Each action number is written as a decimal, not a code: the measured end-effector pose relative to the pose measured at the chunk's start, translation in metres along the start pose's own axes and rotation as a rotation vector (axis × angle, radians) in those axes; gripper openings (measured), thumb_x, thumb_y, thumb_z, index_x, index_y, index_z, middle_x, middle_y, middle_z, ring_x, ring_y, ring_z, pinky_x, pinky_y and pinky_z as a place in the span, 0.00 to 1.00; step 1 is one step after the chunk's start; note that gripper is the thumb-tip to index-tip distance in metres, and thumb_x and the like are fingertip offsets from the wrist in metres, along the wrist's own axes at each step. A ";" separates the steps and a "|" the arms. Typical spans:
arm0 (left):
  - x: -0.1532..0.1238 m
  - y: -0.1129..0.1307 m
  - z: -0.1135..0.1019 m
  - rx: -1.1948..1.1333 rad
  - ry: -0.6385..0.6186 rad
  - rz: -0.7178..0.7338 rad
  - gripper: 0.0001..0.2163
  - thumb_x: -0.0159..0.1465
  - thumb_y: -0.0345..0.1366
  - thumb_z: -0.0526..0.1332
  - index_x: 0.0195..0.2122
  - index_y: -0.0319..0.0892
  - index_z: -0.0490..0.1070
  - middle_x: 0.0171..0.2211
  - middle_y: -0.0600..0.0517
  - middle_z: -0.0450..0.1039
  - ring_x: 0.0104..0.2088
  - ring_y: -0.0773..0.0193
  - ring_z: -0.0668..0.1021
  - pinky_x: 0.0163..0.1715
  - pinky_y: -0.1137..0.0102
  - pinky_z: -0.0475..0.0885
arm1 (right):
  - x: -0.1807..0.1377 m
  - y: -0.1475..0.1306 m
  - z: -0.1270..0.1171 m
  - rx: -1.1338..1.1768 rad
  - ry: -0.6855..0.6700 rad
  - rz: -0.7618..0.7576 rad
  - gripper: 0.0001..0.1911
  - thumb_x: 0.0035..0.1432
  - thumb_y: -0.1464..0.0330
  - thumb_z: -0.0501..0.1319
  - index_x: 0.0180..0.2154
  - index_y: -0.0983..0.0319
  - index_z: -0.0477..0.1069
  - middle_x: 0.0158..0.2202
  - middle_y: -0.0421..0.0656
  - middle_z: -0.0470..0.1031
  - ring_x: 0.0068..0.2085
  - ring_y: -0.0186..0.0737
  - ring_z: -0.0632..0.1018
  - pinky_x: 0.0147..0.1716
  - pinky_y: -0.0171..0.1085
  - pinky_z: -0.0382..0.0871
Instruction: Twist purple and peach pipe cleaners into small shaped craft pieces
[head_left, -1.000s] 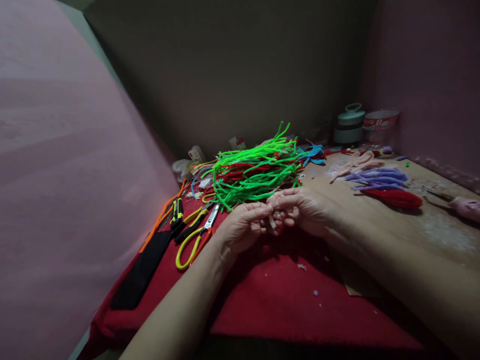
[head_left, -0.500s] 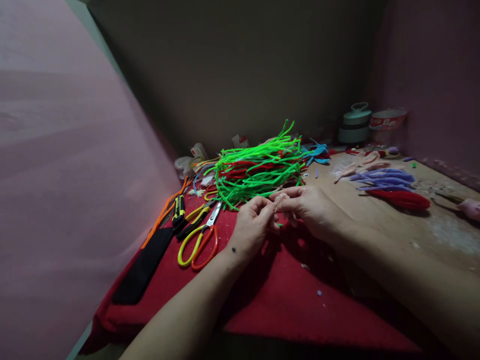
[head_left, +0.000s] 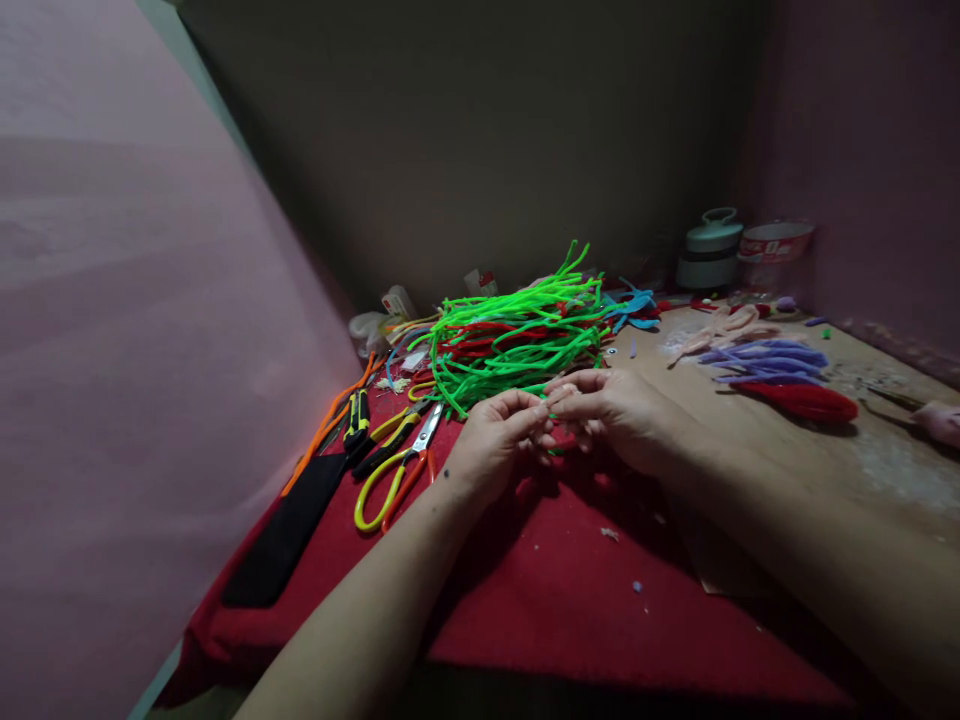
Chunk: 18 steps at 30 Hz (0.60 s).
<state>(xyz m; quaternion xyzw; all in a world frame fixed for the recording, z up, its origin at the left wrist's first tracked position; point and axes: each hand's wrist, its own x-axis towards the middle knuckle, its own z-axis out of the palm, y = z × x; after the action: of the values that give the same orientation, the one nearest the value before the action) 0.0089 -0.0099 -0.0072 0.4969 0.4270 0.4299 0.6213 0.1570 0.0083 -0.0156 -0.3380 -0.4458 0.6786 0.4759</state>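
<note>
My left hand (head_left: 499,435) and my right hand (head_left: 604,410) meet over the red cloth, just in front of a heap of green pipe cleaners (head_left: 517,365). Between the fingertips of both hands is a small pale pink fuzzy pipe cleaner piece (head_left: 561,394), mostly covered by the fingers. Both hands are closed in a pinch on it. A bit of green shows beneath the fingers. Left of my left hand lie scissors (head_left: 409,455) with one yellow and one orange handle, their blades pointing away toward the heap.
Yellow-and-black pliers (head_left: 390,440), a cutter knife (head_left: 358,418) and a black flat case (head_left: 285,540) lie at the left on red cloth (head_left: 555,600). Purple pipe cleaners (head_left: 772,360) and a red bundle (head_left: 802,400) rest at the right. A lidded container (head_left: 709,250) stands behind.
My left hand has shifted slightly left, its wrist now covering part of the scissors' orange handle. The fingers of both hands have moved a little around the pink piece.
</note>
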 end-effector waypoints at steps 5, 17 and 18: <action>-0.001 0.005 0.001 -0.009 0.111 0.010 0.09 0.51 0.35 0.64 0.28 0.38 0.65 0.19 0.55 0.67 0.20 0.69 0.72 0.20 0.73 0.68 | 0.001 -0.003 -0.003 0.088 -0.107 0.043 0.07 0.41 0.72 0.66 0.28 0.66 0.73 0.22 0.41 0.72 0.21 0.32 0.72 0.19 0.32 0.67; 0.001 0.004 0.001 0.095 0.189 0.221 0.09 0.51 0.36 0.63 0.26 0.38 0.65 0.20 0.56 0.68 0.21 0.70 0.72 0.23 0.74 0.67 | 0.003 -0.001 -0.005 0.107 -0.047 0.175 0.04 0.43 0.74 0.66 0.23 0.67 0.71 0.21 0.42 0.72 0.18 0.28 0.68 0.14 0.28 0.63; 0.000 0.004 0.001 0.116 0.197 0.240 0.08 0.52 0.36 0.63 0.26 0.38 0.65 0.20 0.56 0.68 0.21 0.71 0.72 0.23 0.74 0.67 | 0.002 -0.001 -0.004 0.120 -0.054 0.175 0.03 0.43 0.75 0.65 0.24 0.67 0.71 0.22 0.43 0.73 0.19 0.29 0.70 0.16 0.29 0.65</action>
<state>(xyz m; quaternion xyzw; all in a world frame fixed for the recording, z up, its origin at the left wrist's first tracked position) 0.0099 -0.0094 -0.0036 0.5347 0.4476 0.5223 0.4909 0.1606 0.0121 -0.0161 -0.3283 -0.3857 0.7519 0.4220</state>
